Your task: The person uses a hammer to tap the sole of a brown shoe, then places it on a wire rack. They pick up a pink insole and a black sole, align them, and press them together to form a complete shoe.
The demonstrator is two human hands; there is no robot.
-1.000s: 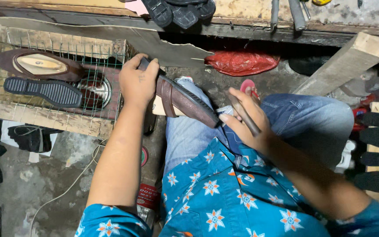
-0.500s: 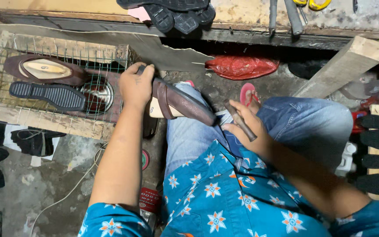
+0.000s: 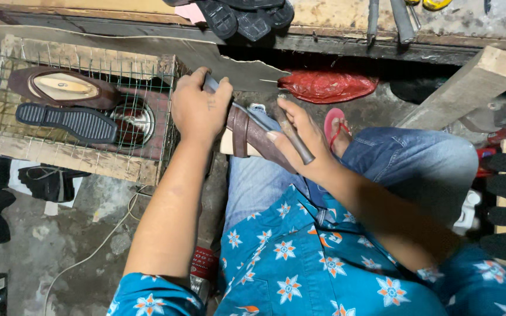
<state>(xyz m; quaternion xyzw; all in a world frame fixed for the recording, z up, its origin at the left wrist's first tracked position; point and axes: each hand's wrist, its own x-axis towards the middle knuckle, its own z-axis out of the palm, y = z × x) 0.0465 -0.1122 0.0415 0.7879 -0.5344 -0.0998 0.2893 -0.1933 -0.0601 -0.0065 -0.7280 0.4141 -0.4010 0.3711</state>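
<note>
Hands work on one brown shoe that lies on the person's lap, over the jeans. Left hand is closed over the shoe's front end, fingers curled around it. Right hand rests on the back part, fingers half spread, and holds one thin dark tool under the thumb. Left of them stands one wire cage; on it lie one brown shoe upper and one black sole. One red bag lies beyond the hands.
</note>
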